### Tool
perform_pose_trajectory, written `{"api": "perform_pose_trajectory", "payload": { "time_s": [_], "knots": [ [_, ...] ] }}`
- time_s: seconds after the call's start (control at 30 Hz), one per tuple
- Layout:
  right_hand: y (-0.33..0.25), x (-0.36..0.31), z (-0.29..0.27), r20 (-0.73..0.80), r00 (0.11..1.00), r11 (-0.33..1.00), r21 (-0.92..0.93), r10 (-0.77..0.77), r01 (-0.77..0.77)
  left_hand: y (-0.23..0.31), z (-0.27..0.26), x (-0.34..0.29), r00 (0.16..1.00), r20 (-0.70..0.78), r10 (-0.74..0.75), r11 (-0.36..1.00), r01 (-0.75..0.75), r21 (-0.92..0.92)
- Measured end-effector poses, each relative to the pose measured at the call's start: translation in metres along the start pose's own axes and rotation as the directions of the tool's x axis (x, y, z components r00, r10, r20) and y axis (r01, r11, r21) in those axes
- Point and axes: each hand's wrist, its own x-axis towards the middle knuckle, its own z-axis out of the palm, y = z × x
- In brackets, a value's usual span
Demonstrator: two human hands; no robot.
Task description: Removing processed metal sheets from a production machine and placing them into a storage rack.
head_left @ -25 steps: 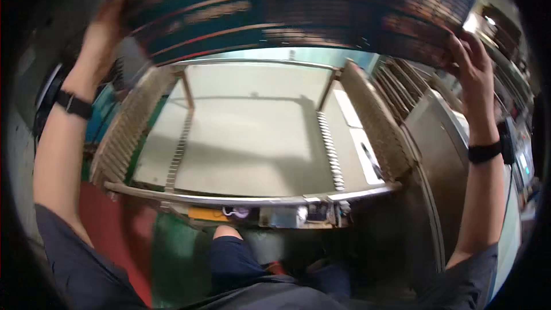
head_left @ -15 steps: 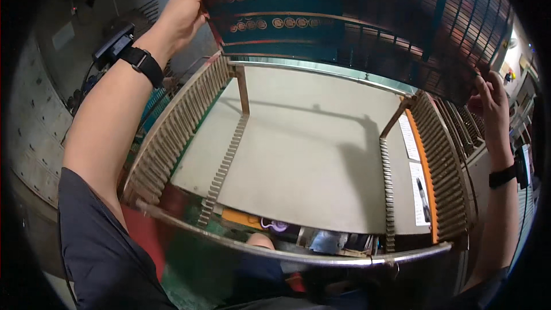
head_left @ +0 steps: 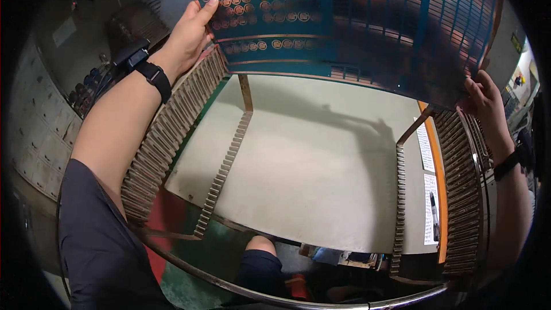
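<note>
Held high over the rack (head_left: pixel 172 132): a teal sheet (head_left: pixel 356 23), long axis running left to right. Left hand (head_left: pixel 186 37) pinching its left edge, right hand (head_left: pixel 485 100) gripping the lower right corner (both equally near, sheet tilted down rightward).

Factory workshop, slotted metal rack (head_left: pixel 172 132), patterned copper panel (head_left: pixel 356 23), stained floor (head_left: pixel 321 155)

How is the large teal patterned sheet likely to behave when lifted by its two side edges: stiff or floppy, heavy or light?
The sheet looks thin and wide, so it probably flexes. The left hand and right hand hold it aloft by its edges, suggesting it is fairly light.
</note>
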Motion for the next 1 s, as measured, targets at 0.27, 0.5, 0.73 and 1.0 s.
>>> {"api": "perform_pose_trajectory", "payload": {
  "time_s": [0.27, 0.5, 0.73, 1.0],
  "knots": [
    [0.04, 0.009, 0.025, -0.099, 0.993, 0.997, -0.035, -0.065, 0.062, -0.001, 0.01, -0.007, 0.998, -0.032, -0.051, 0.991, 0.054, 0.12],
    [0.041, 0.002, 0.025, -0.015, 1.0, 1.0, 0.007, -0.003, 0.003, -0.007, 0.0, -0.003, 1.0, 0.009, -0.02, 0.999, 0.02, 0.038],
    [0.049, 0.006, 0.021, 0.01, 1.0, 1.0, -0.019, 0.02, -0.02, -0.01, -0.004, 0.001, 0.998, 0.053, -0.017, 0.998, 0.014, 0.056],
    [0.042, 0.009, 0.032, -0.049, 0.997, 0.997, -0.04, 0.057, -0.059, -0.003, 0.005, -0.002, 1.0, 0.014, -0.025, 1.0, 0.025, -0.002]
  ]
}}
